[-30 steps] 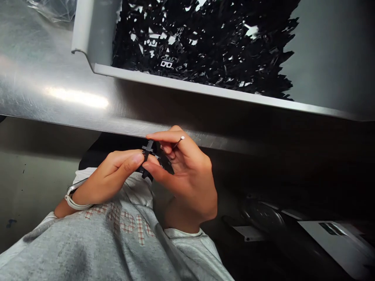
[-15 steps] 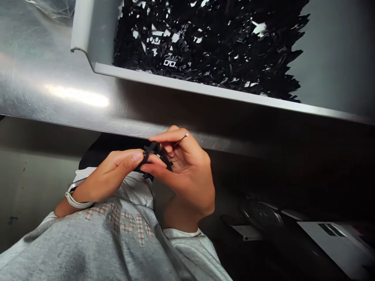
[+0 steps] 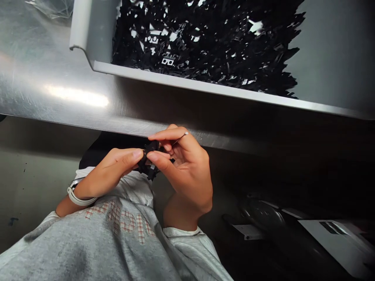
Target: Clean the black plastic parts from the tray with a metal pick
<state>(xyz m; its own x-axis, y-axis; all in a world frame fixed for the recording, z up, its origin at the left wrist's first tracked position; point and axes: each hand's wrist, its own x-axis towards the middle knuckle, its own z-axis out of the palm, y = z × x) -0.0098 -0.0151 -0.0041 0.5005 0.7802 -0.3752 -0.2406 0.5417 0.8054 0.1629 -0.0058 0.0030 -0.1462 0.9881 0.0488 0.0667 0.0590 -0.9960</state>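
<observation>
Small black plastic parts [image 3: 150, 168] are pinched between my two hands, just off the table's front edge; their exact kind is too small and too covered to make out. My left hand [image 3: 113, 169] comes in from the left, its thumb pressed on the parts and its other fingers mostly hidden beneath. My right hand [image 3: 187, 168] curls over from the right, thumb against the same parts. A thin stick-like thing with a pale tip [image 3: 185, 134] shows by the right index finger.
Above my hands, a white tray [image 3: 205, 85] holds a heap of black plastic pieces [image 3: 211, 47]. It rests on a scratched metal table [image 3: 26, 89]. Clear plastic film [image 3: 55, 8] lies at the upper left. A pale panel [image 3: 331, 242] stands in the dark lower right.
My right thumb has moved up toward the left thumb and onto the black parts, which have turned a little between the fingers. The tray appears shifted slightly up and left.
</observation>
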